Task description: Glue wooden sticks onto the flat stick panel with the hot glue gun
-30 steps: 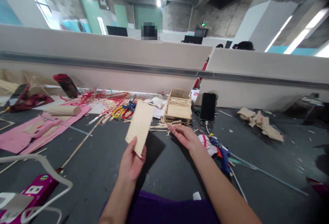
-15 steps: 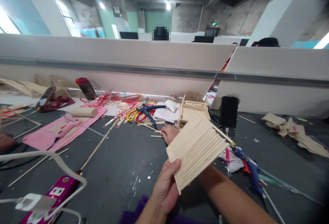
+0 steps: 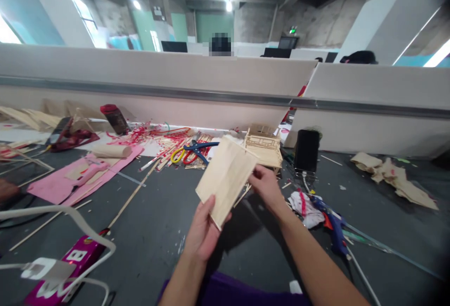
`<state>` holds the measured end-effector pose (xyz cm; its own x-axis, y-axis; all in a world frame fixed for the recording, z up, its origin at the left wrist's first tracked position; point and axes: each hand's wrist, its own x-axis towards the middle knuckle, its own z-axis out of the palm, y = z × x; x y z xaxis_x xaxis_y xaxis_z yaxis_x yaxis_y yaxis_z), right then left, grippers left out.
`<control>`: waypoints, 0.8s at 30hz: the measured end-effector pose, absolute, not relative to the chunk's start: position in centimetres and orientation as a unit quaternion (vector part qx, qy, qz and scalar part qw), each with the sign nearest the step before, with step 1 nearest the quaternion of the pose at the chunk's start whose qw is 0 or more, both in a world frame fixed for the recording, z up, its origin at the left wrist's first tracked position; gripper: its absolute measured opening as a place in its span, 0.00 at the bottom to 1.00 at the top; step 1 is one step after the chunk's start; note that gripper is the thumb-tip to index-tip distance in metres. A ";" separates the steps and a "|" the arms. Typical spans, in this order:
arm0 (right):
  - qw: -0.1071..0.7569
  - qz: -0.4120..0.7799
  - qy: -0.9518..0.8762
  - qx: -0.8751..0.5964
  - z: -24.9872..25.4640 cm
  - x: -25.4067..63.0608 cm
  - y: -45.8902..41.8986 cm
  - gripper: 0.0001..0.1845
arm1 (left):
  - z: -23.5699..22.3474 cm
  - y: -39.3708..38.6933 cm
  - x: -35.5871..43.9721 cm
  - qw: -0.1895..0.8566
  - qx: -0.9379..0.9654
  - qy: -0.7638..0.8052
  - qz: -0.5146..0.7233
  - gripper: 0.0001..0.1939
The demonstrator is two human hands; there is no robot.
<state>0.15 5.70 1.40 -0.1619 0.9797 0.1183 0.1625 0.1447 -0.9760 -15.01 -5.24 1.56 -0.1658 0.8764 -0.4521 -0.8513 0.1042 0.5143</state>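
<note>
- Left hand: fingers clamped on panel.
- Right hand: fingers at panel's edge; cannot tell whether clamped.
- Model: just beyond right fingers.

Purple pwr strip L — blk phone R — btl at back.

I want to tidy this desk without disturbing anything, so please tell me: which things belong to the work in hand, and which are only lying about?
Probably the work:
- wooden panel, in the left hand, right hand at its edge
- small wooden model
- blue glue gun

Seemingly just lying about:
- phone
- bottle
- crumpled paper
</note>
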 end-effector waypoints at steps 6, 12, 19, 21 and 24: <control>0.552 0.558 -0.437 -0.439 2.8 7.1 1.7 0.18 | 0.2 -4.3 -15.1 0.614 0.092 0.379 0.686 0.19; 0.535 0.605 -0.394 -0.438 1.1 6.8 -0.2 0.21 | -0.9 -5.2 -12.3 0.671 0.159 0.384 0.613 0.24; 0.560 0.596 -0.356 -0.452 -0.1 7.1 0.3 0.20 | -0.9 -5.6 -11.4 0.709 0.172 0.381 0.568 0.24; 0.569 0.591 -0.350 -0.453 -0.3 7.4 0.5 0.20 | -1.0 -5.6 -11.4 0.711 0.178 0.381 0.563 0.23; 0.575 0.592 -0.340 -0.451 -0.5 7.6 0.7 0.19 | -1.0 -5.6 -11.5 0.712 0.188 0.389 0.554 0.22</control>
